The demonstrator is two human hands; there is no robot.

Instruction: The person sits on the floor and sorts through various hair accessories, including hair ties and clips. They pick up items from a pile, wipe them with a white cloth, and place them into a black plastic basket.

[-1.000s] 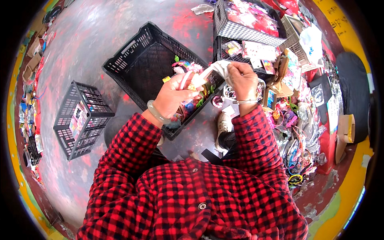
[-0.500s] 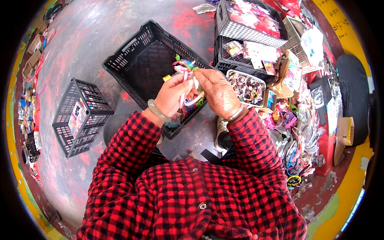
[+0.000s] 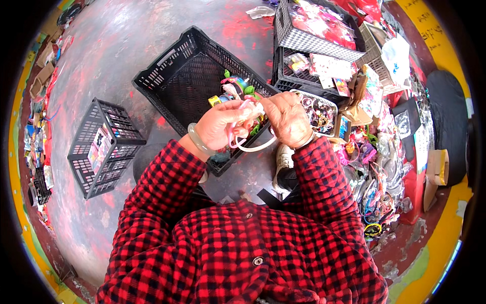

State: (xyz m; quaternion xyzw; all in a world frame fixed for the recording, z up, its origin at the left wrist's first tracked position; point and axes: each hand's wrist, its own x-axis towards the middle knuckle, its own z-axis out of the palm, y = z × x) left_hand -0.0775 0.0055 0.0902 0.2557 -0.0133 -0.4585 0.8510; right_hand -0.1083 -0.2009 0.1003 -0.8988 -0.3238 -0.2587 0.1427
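Over the near right part of a black plastic crate [image 3: 152, 76], my two hands meet around a thin curved pink-and-white band [image 3: 255, 149] that looks like a headband. My left hand [image 3: 216, 124], with a pale bangle at its wrist, is closed on the pink part. Fingers of my right hand [image 3: 288, 119] pinch at the white end beside it; the exact grip is partly hidden. Below and behind the hands, the crate holds a heap of colourful small items [image 3: 235, 86], among them green, yellow and pink pieces. Its far left part shows a bare black bottom.
A smaller black crate [image 3: 104, 147] stands at the left. To the right are a white tray of hair ties [image 3: 318, 112], stacked crates [image 3: 316, 43] full of packets, and a pile of bagged accessories [image 3: 377, 177]. My shoe [image 3: 283, 162] is close to the crate.
My right hand has shifted right and slightly down, away from the left. The curved white band now shows as a loop below the hands.
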